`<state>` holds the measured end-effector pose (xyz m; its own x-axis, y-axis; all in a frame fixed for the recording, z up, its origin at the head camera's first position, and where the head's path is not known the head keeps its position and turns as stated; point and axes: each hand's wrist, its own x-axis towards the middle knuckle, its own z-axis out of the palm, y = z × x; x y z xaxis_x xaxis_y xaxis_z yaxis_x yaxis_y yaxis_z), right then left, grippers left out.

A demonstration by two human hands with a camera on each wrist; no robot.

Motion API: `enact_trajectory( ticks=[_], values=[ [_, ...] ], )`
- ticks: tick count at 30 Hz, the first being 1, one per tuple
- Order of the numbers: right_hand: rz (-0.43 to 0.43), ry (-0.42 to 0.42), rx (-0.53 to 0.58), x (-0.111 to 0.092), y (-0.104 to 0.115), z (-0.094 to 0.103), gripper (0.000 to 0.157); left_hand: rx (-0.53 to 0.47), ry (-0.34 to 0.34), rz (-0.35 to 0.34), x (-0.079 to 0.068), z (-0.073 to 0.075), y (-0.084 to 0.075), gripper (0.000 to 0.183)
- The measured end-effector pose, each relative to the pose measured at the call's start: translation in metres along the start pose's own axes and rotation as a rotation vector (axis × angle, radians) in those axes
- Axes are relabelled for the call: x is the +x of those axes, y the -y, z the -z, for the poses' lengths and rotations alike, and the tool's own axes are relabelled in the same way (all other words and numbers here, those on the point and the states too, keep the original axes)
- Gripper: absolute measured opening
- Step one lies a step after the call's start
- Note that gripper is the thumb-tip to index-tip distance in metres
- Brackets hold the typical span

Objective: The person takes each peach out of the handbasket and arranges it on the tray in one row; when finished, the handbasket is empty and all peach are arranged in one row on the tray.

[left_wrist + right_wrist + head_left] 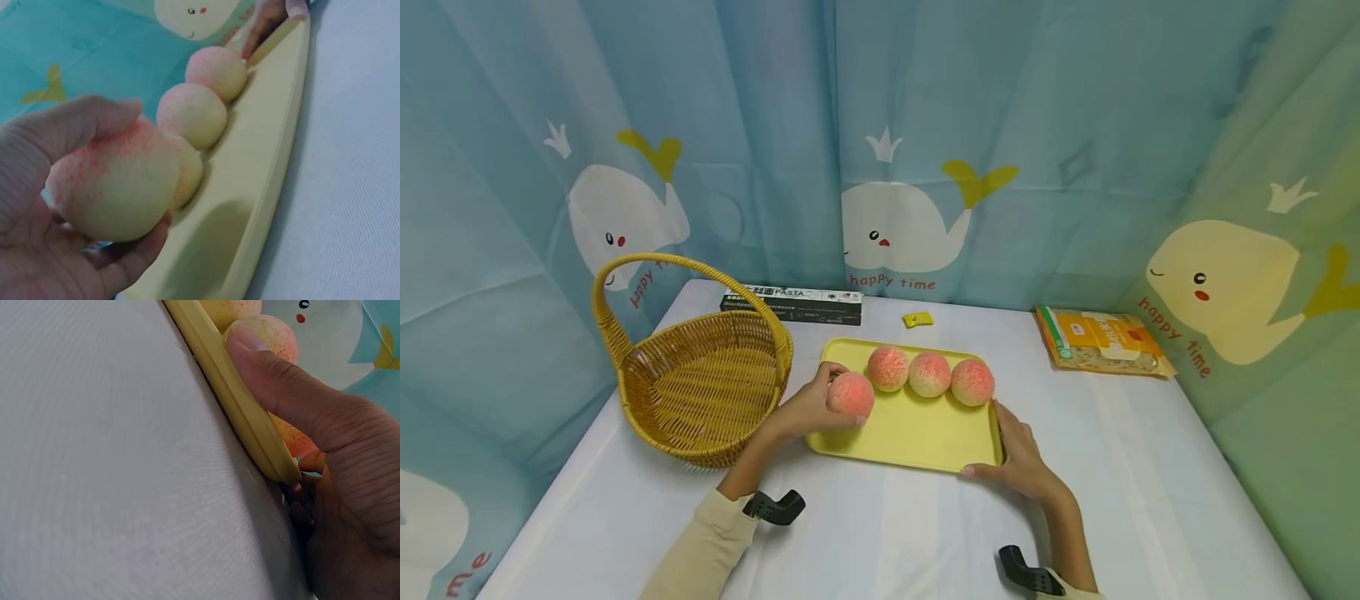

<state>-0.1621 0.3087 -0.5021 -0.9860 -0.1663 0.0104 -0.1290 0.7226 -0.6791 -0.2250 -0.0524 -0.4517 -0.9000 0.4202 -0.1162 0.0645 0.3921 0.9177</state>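
A pink-and-cream peach (851, 395) is in my left hand (808, 408), thumb on one side and fingers curled round the other. In the left wrist view the held peach (115, 187) is over the tray's left part, with a shadow on the tray below. Three more peaches stand in a row along the back of the yellow tray (910, 429), the rightmost peach (972, 382) near the right rim. My right hand (1021, 458) grips the tray's front right corner. Its thumb (265, 365) lies over the rim in the right wrist view, the other fingers partly hidden past the corner.
Left of the tray stands a wicker basket (707, 450) with a tall arched handle. Behind are a black-and-white pasta box (797, 308) and a small yellow packet (917, 319). An orange food bag (1105, 342) lies at the back right, by the whale-print curtain (1045, 100).
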Motion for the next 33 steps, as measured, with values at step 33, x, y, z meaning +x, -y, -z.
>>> enact_trajectory(
  ticks=[33],
  values=[
    [-0.021,0.005,0.000,-0.001,0.004,0.001,0.123,-0.018,-0.306,0.071,0.061,-0.005,0.023,0.083]
  ],
)
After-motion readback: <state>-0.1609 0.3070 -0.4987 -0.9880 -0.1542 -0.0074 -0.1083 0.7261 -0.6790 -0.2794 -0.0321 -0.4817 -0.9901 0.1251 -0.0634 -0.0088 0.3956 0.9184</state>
